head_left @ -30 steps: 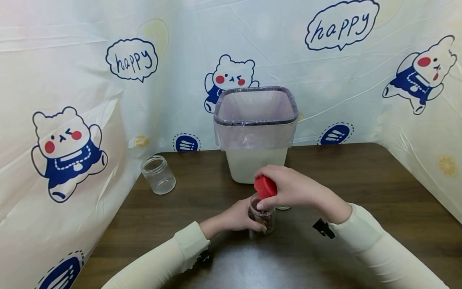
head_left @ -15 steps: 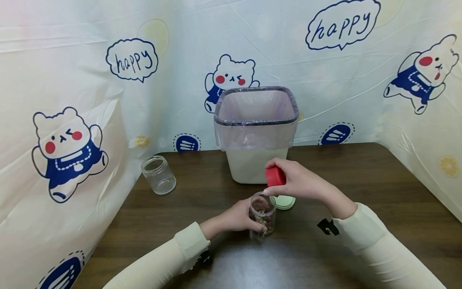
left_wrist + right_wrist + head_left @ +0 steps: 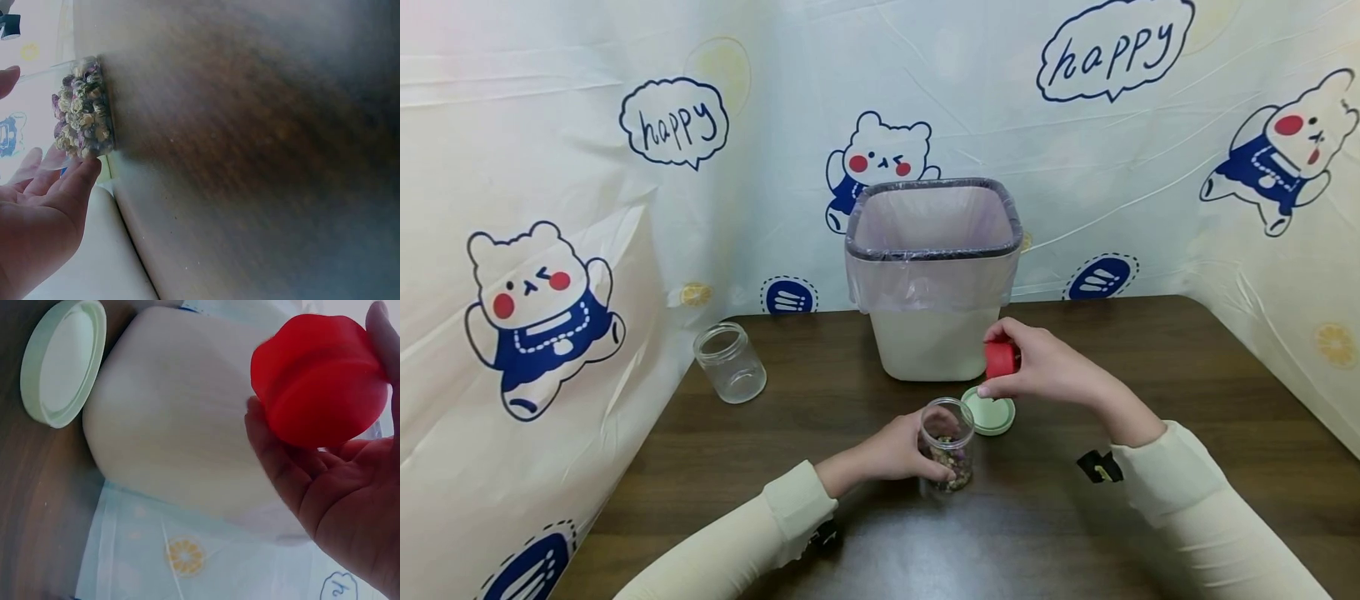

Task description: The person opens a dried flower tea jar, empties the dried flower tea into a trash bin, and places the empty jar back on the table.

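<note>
My left hand (image 3: 887,448) grips a clear glass jar (image 3: 947,433) standing open on the table, its thumb along the near side. Dried flower buds (image 3: 81,109), pale and purplish, fill the jar's lower part. Between the thumb and fingers of my right hand (image 3: 1045,362) is a red, glossy piece with a scalloped outline (image 3: 319,378); I cannot tell its exact kind. That hand is up and to the right of the jar, over the far edge of a pale green lid (image 3: 990,414). The lid lies on the table right beside the jar.
Behind the hands stands a whitish trash bin (image 3: 925,342) with a thin bag folded over its dark rim. A second glass jar (image 3: 733,367), lidless, is at the table's far left edge. Printed curtains (image 3: 775,208) close off the back and sides.
My right hand has moved from over the jar's mouth to the right with the red piece, uncovering the jar's opening and the green lid. The left hand has stayed on the jar.
</note>
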A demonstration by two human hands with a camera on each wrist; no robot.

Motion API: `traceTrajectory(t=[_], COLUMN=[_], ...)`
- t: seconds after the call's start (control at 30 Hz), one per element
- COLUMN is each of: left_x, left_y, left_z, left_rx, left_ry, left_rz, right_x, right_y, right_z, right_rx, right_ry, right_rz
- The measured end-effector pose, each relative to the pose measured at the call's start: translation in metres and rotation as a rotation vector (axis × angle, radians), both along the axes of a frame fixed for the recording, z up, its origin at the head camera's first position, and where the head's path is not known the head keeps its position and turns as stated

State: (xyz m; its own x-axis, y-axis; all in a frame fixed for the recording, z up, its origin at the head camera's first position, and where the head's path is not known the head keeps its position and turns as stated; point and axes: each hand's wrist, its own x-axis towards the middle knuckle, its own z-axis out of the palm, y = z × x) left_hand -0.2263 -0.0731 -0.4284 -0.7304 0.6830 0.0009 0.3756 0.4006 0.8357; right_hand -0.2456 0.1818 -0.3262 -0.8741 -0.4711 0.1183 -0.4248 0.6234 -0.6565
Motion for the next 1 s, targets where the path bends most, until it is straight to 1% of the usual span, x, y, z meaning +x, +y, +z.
traceTrajectory(t=[0.23,0.47,0.77,1.0], left_x=[0.001,0.001,0.001,0.001], left_y=[0.000,0.001,0.001,0.001], left_z=[0.000,0.000,-0.001,-0.001], left_rx=[-0.006,-0.008,-0.016,-0.010], left_ry=[0.002,0.001,0.009,0.004], left_rz=[0.007,0.014,0.018,0.018], right_x=[-0.005,-0.012,-0.025,-0.032], right_y=[0.012,0.024,0.034,0.039], right_z=[-0.004,-0.012,-0.026,-0.036], right_rx=[0.060,0.058,0.037,0.018], right_ry=[-0.023,-0.025,-0.055,-0.060], right_rz=[-0.114,-0.207,-0.278,-0.305])
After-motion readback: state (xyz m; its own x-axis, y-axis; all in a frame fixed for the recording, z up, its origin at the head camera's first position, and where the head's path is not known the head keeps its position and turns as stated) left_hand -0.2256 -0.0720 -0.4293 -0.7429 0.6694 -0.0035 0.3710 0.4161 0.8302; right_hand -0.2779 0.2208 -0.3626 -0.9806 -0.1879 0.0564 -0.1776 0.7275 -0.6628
